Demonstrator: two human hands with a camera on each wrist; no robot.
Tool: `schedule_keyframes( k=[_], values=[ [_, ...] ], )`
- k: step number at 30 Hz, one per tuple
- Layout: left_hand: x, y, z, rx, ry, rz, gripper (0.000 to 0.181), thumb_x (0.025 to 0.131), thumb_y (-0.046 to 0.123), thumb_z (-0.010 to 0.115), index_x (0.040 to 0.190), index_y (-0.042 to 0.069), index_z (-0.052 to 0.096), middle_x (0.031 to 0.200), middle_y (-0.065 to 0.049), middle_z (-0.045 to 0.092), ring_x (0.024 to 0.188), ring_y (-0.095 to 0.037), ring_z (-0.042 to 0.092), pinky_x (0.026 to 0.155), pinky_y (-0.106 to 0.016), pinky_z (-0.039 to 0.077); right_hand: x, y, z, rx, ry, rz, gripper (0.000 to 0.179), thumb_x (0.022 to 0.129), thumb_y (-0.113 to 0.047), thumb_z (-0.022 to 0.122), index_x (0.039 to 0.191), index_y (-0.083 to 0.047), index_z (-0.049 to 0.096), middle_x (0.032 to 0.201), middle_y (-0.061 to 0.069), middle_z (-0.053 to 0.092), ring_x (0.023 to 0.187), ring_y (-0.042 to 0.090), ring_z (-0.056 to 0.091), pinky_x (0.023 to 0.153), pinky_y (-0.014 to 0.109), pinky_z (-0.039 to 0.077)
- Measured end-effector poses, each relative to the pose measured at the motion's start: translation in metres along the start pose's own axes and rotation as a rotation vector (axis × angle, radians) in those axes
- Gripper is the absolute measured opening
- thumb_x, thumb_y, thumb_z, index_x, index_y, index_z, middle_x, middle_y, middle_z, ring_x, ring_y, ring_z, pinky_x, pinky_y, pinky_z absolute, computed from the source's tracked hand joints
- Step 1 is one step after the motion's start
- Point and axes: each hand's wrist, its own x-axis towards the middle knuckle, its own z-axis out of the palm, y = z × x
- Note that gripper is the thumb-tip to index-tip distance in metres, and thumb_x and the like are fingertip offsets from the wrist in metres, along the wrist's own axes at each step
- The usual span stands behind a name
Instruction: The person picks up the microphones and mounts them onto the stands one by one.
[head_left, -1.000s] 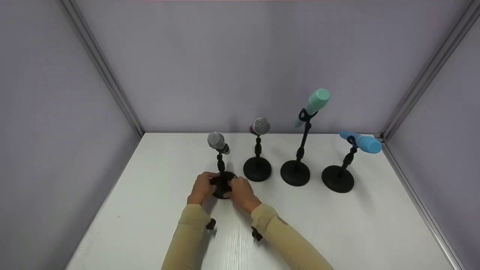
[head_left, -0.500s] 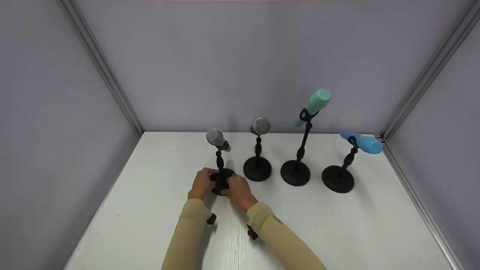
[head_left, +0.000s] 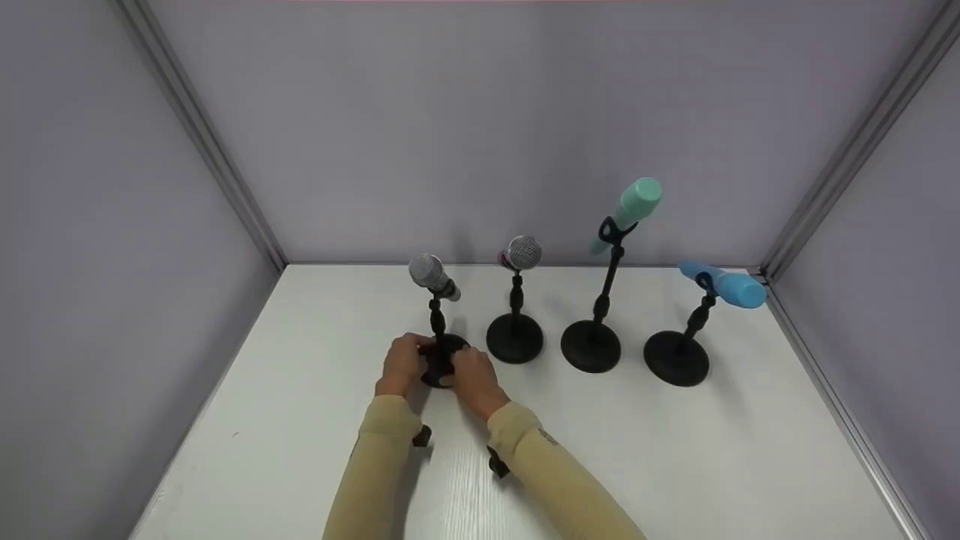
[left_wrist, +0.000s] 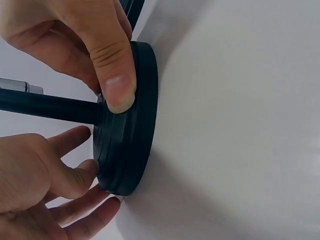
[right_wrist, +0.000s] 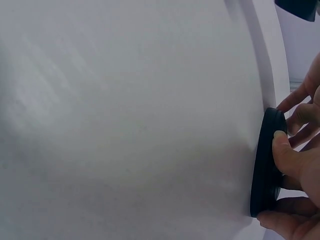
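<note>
A silver-headed microphone (head_left: 427,271) leans in the clip of a short black desk microphone stand (head_left: 437,324), the leftmost one on the white table. My left hand (head_left: 403,367) grips the left side of its round base (left_wrist: 125,150), thumb and fingers at the rim. From the opposite side my right hand (head_left: 475,379) holds the same base, its thumb pressed on the upper face in both wrist views. The base stays close to the tabletop, and the post rises between the hands. Some of the right fingers are hidden behind the base in the left wrist view.
To the right stand more black stands: one with a silver-headed microphone (head_left: 523,253), a taller one with a mint-green microphone (head_left: 637,201), and one with a blue microphone (head_left: 735,288). Grey panels (head_left: 450,135) enclose the white table (head_left: 300,450) at the back and sides.
Both hands have shifted the leftmost microphone stand slightly away from me and a little left, keeping their grip on its base. The other stands have stayed put.
</note>
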Motion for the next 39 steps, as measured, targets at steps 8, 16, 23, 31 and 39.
schedule_keyframes(
  k=[8, 16, 23, 31, 39],
  values=[
    [0.0, -0.003, -0.002, -0.027, 0.003, -0.006, 0.037, 0.089, -0.013, 0.063, 0.12, 0.005, 0.076, 0.124, -0.02, 0.072, 0.12, -0.038, 0.067, 0.102, -0.05, 0.055, 0.003, -0.001, 0.003, -0.001, 0.022, -0.004, 0.018, 0.087, -0.016, 0.082, 0.094, 0.0, 0.078, 0.089, 0.018, 0.076, 0.085, 0.032, 0.075, 0.074, 0.039, 0.062],
    [-0.001, -0.004, -0.003, -0.022, 0.019, 0.014, 0.037, 0.09, -0.013, 0.062, 0.119, 0.004, 0.076, 0.123, -0.02, 0.073, 0.121, -0.039, 0.066, 0.104, -0.05, 0.054, 0.005, 0.0, 0.005, -0.028, 0.001, -0.002, 0.028, 0.085, -0.027, 0.085, 0.096, -0.001, 0.079, 0.091, 0.016, 0.076, 0.087, 0.03, 0.075, 0.077, 0.037, 0.062],
    [0.001, -0.005, -0.003, -0.039, 0.012, 0.004, 0.035, 0.092, -0.01, 0.064, 0.12, 0.005, 0.076, 0.124, -0.02, 0.073, 0.121, -0.038, 0.067, 0.103, -0.05, 0.055, 0.006, 0.002, 0.007, -0.005, -0.016, 0.011, 0.024, 0.086, -0.022, 0.084, 0.096, -0.001, 0.079, 0.092, 0.016, 0.076, 0.089, 0.03, 0.074, 0.079, 0.038, 0.062],
    [0.005, -0.008, 0.003, -0.026, 0.03, -0.003, 0.033, 0.093, -0.008, 0.064, 0.118, 0.008, 0.077, 0.123, -0.018, 0.074, 0.118, -0.036, 0.069, 0.1, -0.048, 0.057, 0.006, 0.004, 0.008, 0.104, -0.054, 0.023, 0.036, 0.088, -0.027, 0.083, 0.104, 0.004, 0.075, 0.1, 0.021, 0.073, 0.096, 0.036, 0.072, 0.083, 0.042, 0.061],
    [-0.005, -0.007, 0.001, -0.046, 0.078, 0.011, 0.035, 0.094, -0.006, 0.065, 0.128, 0.0, 0.07, 0.126, -0.022, 0.072, 0.119, -0.037, 0.068, 0.102, -0.049, 0.056, -0.005, 0.02, 0.0, 0.29, -0.073, -0.088, 0.032, 0.094, -0.014, 0.075, 0.122, 0.001, 0.072, 0.12, 0.022, 0.071, 0.11, 0.038, 0.07, 0.094, 0.045, 0.059]
  ],
)
